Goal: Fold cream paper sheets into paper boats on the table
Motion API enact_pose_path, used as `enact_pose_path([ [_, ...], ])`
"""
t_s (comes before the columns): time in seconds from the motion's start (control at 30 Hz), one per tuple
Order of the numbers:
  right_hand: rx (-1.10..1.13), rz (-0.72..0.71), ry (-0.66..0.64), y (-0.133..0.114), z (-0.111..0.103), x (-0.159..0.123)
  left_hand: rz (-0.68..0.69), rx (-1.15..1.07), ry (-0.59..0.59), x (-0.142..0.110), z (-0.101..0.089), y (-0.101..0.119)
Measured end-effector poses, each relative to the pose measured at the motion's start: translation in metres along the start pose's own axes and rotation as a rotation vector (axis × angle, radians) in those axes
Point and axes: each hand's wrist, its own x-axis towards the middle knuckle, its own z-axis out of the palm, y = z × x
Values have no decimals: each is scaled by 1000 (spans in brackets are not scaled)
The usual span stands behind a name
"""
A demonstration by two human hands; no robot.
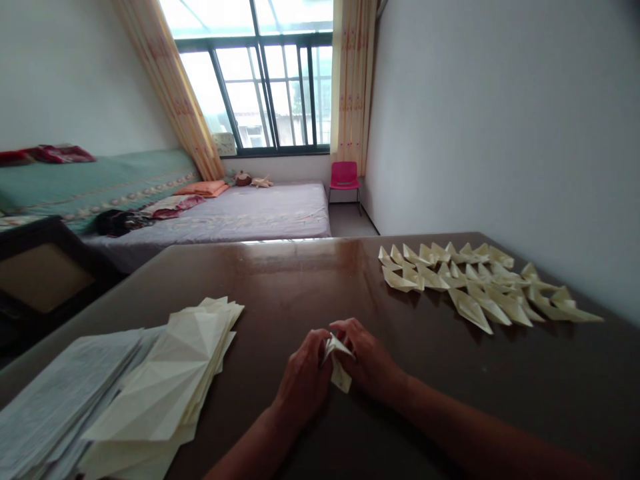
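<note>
1. Folded paper (341,377), cream-coloured and small, is held between two bare hands at the near middle of a glossy brown desk (280,283), its narrow lower end pointing toward the near edge.

2. At left, the grip of the left hand (305,373) is closed on the paper's left side, fingers bent inward; how firmly it presses cannot be told.

3. At right, the grip of the right hand (374,365) is likewise drawn in on the paper, its fingers arched over the far and right side. Little gap shows between the two hands, and the exact contact of some fingertips is hidden.

4. On the near left of the desk, creased cream sheets (170,380) lie in a loose, uneven pile, just beside a stack of greyish sheets (75,377) farther left.

5. Pointed paper shapes (471,311) sit close together in uneven rows on the far right of the desk, well apart from the hands.

6. Beyond the desk, a bed (280,210) stands at far left and centre, with a pink chair (345,175) to its right, near a curtained window (280,100).
</note>
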Motion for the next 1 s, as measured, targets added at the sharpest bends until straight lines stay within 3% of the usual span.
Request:
enact_pose_path([
  [0.17, -1, -12, 28, 3, -5, 2, -36, 12, -31, 5, -3, -4],
  [0.3, -56, 68, 10, 10, -11, 4, -35, 130, -86, 8, -5, -9],
  [0.5, -191, -91, -194, 23, -25, 4, 59, 303, -200, 6, -13, -11],
  [0.7, -210, -164, -318, 28, -42, 6, 207, 407, -325, 5, -27, -11],
  [1.0, -349, -250, -472, 24, -56, 11, 264, 439, -377, 4, -35, 1],
])
